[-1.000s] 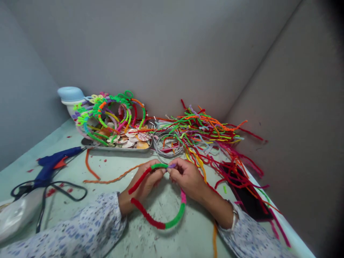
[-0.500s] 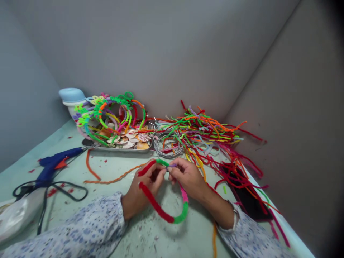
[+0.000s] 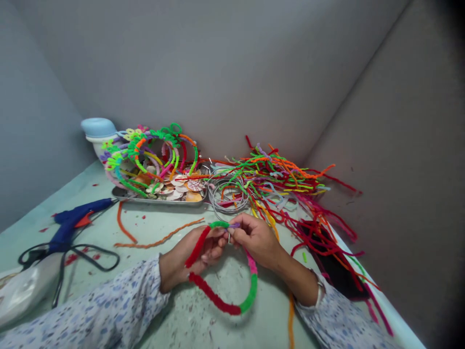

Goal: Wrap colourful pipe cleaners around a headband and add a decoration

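Note:
A headband (image 3: 218, 299) wrapped in fuzzy pipe cleaner, with bands of red, green, pink and purple, hangs between my hands as an open hoop. Its two red ends lie close together at the left. My right hand (image 3: 256, 240) pinches its top at the purple part, where a bit of purple pipe cleaner sticks up beside the fingertips. Under the green and red stretch, my left hand (image 3: 194, 249) has its palm turned up and fingers curled, with the thumb and forefinger at the band. A thin pale loop shows just below the right fingertips.
Finished-looking headbands (image 3: 145, 160) rest on a metal tray (image 3: 163, 202) of shells. Behind stands a blue-lidded container (image 3: 100, 128). Left lies a blue glue gun (image 3: 69, 225) with its cord. Coiled wire (image 3: 228, 208), a heap of pipe cleaners (image 3: 279, 169) and a dark flat object (image 3: 345, 281) are to the right.
My left hand has shifted slightly left and down, its fingers loosening from a pinch near the right fingertips. The headband's lower curve has swung a little downward and right.

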Motion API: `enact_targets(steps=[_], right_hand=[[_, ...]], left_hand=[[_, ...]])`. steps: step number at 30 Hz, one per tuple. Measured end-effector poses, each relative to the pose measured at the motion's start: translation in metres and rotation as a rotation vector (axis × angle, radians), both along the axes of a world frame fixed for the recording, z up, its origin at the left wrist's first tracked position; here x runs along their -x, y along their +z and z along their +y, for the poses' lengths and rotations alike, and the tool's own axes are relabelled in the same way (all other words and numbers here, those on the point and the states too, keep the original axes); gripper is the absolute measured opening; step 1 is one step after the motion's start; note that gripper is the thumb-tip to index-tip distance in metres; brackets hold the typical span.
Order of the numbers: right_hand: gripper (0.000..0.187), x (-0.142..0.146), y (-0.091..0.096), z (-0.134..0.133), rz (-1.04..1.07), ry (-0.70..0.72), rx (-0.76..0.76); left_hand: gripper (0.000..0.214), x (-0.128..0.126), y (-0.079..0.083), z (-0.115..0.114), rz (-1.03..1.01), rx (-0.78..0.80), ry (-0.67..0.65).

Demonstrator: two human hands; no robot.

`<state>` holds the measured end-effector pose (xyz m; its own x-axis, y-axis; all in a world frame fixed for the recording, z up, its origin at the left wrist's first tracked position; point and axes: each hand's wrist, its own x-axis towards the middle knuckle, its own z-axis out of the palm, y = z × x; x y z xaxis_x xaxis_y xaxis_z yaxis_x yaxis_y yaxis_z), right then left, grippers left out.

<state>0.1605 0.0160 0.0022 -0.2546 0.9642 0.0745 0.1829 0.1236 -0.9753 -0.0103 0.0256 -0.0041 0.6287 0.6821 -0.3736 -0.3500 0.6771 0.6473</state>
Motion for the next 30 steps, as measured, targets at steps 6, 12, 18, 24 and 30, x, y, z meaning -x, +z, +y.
enact_targets(steps=[6,12,18,24,30], right_hand=[[0.007,-0.0003,-0.0005,0.0005,-0.022,-0.004,-0.009],[0.008,-0.0011,-0.0014,0.0007,-0.012,0.002,0.0],[0.008,-0.0026,-0.0035,0.0015,-0.018,0.009,-0.008],[0.008,-0.003,-0.0017,0.0025,-0.02,0.002,-0.01],[0.007,-0.0034,-0.0012,0.002,-0.05,-0.005,-0.014]], left_hand=[[0.01,-0.0012,0.0025,-0.0012,-0.022,0.02,0.035],[0.01,-0.0001,-0.0001,-0.0007,-0.037,0.074,0.029],[0.01,0.0,0.0006,-0.0016,-0.012,0.019,0.06],[0.008,-0.0002,0.0045,-0.0009,0.001,0.053,0.078],[0.01,-0.0001,0.0047,-0.0012,-0.029,0.107,0.075]])
